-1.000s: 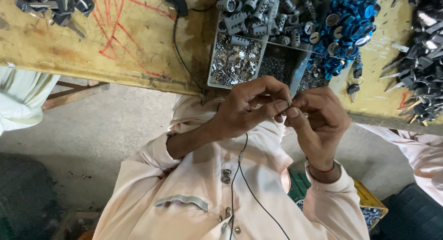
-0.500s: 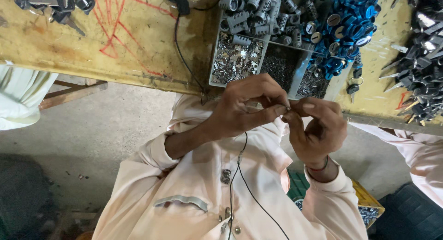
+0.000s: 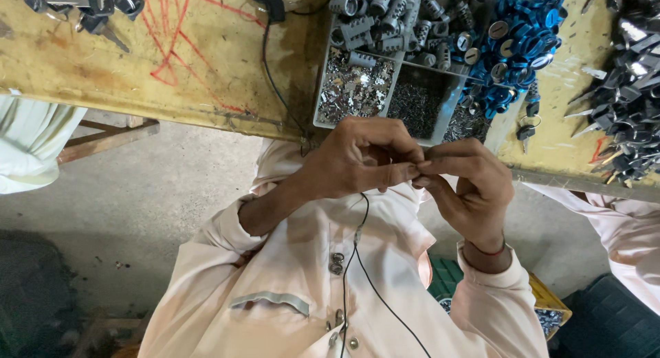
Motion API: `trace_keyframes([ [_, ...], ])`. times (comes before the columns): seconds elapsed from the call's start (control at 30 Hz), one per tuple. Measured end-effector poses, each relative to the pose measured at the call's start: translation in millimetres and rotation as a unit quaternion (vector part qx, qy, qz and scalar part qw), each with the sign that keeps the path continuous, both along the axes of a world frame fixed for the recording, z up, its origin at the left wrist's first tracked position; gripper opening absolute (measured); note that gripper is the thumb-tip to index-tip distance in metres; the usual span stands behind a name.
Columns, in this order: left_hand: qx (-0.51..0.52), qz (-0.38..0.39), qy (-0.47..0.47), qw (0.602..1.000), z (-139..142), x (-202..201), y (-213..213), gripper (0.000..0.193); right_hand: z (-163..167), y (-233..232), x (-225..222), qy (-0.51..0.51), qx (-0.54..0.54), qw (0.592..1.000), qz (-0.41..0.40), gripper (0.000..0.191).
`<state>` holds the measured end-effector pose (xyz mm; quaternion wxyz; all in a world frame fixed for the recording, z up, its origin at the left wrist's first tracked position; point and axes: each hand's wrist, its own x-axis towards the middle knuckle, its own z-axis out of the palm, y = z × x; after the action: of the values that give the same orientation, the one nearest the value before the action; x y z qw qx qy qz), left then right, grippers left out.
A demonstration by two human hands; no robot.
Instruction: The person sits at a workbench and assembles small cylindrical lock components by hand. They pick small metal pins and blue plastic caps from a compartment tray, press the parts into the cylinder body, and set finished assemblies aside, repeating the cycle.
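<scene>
My left hand (image 3: 357, 158) and my right hand (image 3: 471, 186) meet fingertip to fingertip in front of my chest, just below the table edge. Both pinch a small part between thumb and fingers. The part is almost wholly hidden by the fingertips, and I cannot tell its shape. A thin black cord (image 3: 354, 262) hangs down my shirt under the hands. Directly beyond the hands stands a grey divided tray (image 3: 450, 100) holding small shiny metal pieces (image 3: 357, 90).
The worn yellow table (image 3: 137, 62) bears red marks. On it lie grey lock cylinders (image 3: 385, 17), blue-capped parts (image 3: 522, 35), dark keys (image 3: 632, 90) at right and a black cable (image 3: 271, 69). Another person's sleeve (image 3: 632, 227) is at right. A yellow crate (image 3: 550, 306) sits below.
Both hands stay at the same spot. The fingers have shifted around the small part, and the right hand's fingers have curled closer over it.
</scene>
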<state>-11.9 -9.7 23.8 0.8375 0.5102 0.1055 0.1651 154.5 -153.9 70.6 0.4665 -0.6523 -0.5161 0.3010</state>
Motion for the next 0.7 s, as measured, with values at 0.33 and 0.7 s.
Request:
trace_keyframes([
  [0.33, -0.080, -0.010, 0.019, 0.997, -7.0, 6.1, 11.5, 0.014, 13.4, 2.1, 9.5, -0.018, 0.002, 0.991, -0.130, 0.011],
  [0.7, -0.127, -0.037, -0.040, 0.990, -26.0, 4.7, 16.3, 0.008, 21.0, 62.1, 73.6, -0.504, -0.017, 0.862, 0.047, 0.019],
])
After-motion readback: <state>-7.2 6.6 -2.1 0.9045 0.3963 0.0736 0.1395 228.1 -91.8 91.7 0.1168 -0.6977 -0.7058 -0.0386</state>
